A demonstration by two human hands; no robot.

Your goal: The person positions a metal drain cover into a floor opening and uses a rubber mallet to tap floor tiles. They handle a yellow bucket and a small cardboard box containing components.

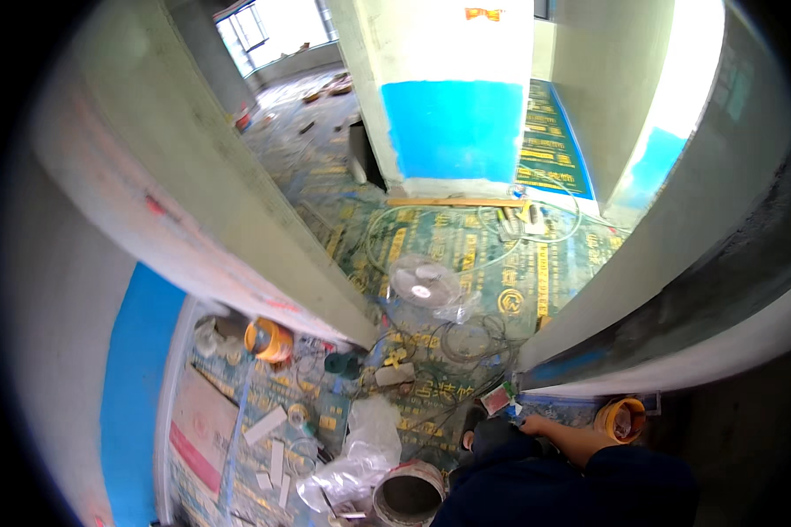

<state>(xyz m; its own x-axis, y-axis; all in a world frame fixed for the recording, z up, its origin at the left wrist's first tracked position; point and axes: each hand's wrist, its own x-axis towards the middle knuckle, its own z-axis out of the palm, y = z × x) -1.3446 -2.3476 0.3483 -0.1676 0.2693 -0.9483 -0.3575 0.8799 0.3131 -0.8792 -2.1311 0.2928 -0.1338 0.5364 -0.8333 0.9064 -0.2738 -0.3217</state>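
My right arm reaches in from the lower right, and my right hand [530, 425] is at my dark trousers, its fingers curled. Whatever those fingers hold is too small to make out. Just beyond them shows a small blue and white scrap [516, 409]. Close by, a reddish flat rectangular thing [496, 401] with a green edge lies near the wall's foot. My left hand does not show; a small patch of skin beside my dark shoe [474, 416] looks like an ankle. Left of my legs stands a large round bucket [410, 497], its inside dark.
Crumpled clear plastic [360, 452] lies beside the bucket. Orange buckets [269, 341] [625, 420] stand near both walls. Loose cables [475, 341], a round clear-covered disc [424, 281], a hose [580, 215] and a wooden strip [457, 202] lie on the printed green floor covering. Walls narrow the passage.
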